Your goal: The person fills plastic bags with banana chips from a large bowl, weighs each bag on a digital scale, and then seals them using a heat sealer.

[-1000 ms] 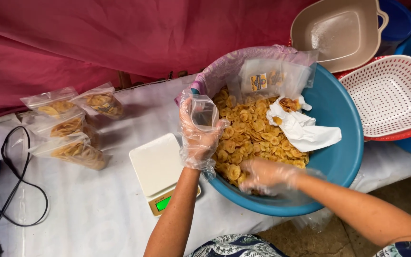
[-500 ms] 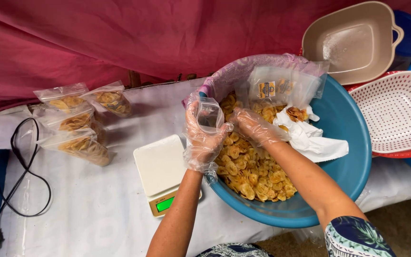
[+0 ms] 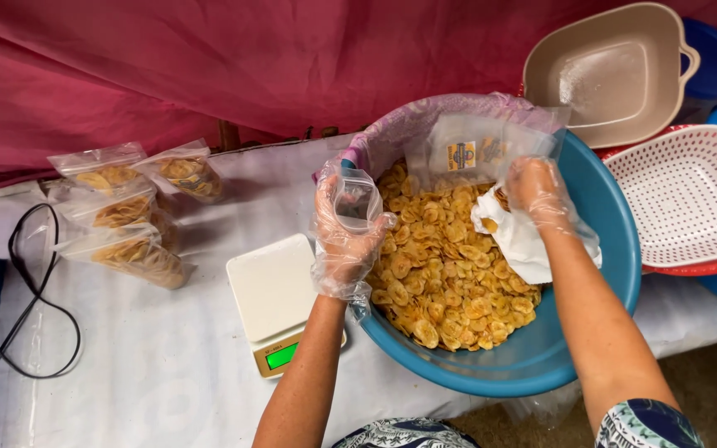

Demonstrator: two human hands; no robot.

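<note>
Gloved left hand grips open empty pouch; right hand pinches chips in basin; several filled bags on counter, lots unpacked

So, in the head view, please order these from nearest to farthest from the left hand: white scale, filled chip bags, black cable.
From the left hand:
1. White scale, just beside it, lower left.
2. Filled chip bags, farther left.
3. Black cable, at the far left edge.
</note>
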